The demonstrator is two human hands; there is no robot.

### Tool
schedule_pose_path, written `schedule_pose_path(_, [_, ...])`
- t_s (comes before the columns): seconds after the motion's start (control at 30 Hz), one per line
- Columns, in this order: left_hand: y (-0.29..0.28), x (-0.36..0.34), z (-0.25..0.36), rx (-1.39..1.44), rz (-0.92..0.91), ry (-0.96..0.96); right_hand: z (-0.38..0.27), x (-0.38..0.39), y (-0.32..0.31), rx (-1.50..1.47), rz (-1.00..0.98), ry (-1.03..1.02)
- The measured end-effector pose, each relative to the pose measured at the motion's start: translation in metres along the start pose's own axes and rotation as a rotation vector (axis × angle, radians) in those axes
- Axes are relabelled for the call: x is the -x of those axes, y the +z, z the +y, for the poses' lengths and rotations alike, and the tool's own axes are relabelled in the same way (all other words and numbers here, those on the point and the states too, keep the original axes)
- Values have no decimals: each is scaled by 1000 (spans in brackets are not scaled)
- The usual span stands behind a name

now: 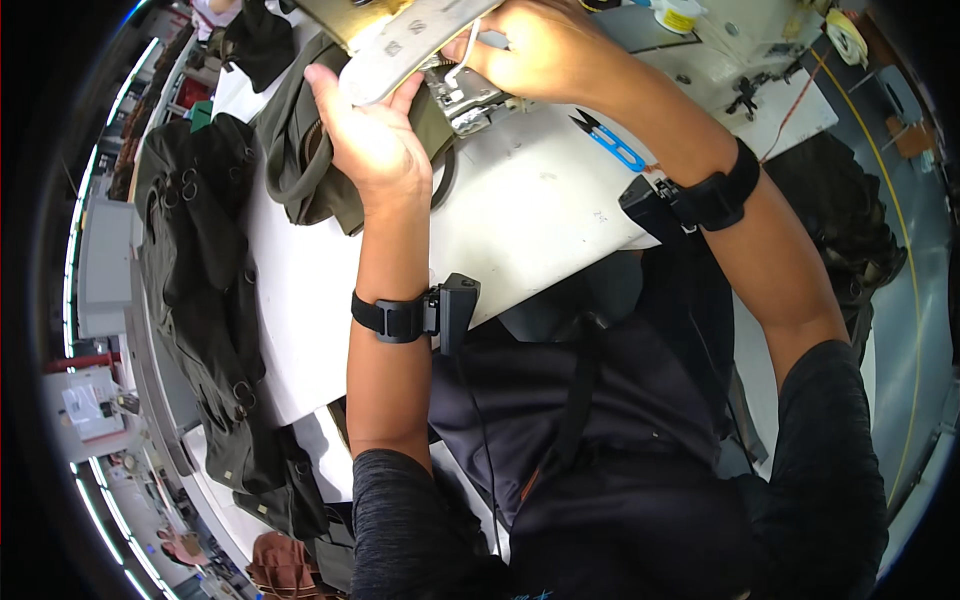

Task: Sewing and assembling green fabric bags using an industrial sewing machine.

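Observation:
My left hand lies palm up against an olive-green cloth bag, below the pale head of a sewing machine. Its thumb stands apart from the fingers, which the machine head partly covers; the palm looks bare. My right hand is on the other side of the machine head, beside a bent white metal lever. Those fingers are curled closed, and whatever they pinch is hidden. Under them sits the metal needle plate area. Blue thread snips rest on the white table near my right forearm.
The white sewing table spans the middle. Dark olive bags with metal rings are piled along its left side. A white tub with a yellow label stands at the back. More dark cloth lies right, and a reddish-brown bag lower left.

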State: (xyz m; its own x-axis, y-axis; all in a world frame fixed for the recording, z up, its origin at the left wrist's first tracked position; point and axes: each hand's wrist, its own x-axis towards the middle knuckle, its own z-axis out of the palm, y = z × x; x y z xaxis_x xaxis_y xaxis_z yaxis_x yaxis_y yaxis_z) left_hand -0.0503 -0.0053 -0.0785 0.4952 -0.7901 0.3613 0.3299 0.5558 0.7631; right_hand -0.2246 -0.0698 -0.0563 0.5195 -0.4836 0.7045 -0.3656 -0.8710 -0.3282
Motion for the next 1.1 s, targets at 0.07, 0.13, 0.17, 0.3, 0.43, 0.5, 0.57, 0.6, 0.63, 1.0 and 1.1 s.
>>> schedule_pose_path(0.07, [2, -9, 3, 104, 1, 24, 3, -1, 1, 40, 3, -5])
schedule_pose_path(0.13, [3, -20, 7, 105, -46, 41, 6, -4, -1, 12, -77, 44])
schedule_pose_path(0.17, [3, -23, 8, 105, -78, 36, 7, -5, -3, -13, -148, 101])
schedule_pose_path(0.3, [0, -15, 1, 41, -96, 52, 2, 0, -8, 1, -58, 181])
schedule_pose_path(0.43, [0, 5, -9, -68, 143, -68, -8, 5, -6, 48, 176, -128])
schedule_pose_path(0.5, [2, 13, -7, -54, 169, -19, -11, 6, -5, 31, 378, -184])
schedule_pose_path(0.57, [3, 20, -1, -67, 135, -34, -11, 5, -7, 6, 190, -110])
schedule_pose_path(0.6, [4, 24, 2, -16, 117, -23, -9, 4, -9, -29, 19, 35])
schedule_pose_path(0.63, [6, 28, 5, 31, 97, -15, -10, 3, -8, -34, 15, 33])
schedule_pose_path(1.0, [14, 48, 21, 257, 116, -226, -22, 7, 4, -6, 226, 150])
schedule_pose_path(1.1, [15, 56, 21, 316, 122, -272, -19, 9, 4, -238, 174, 225])
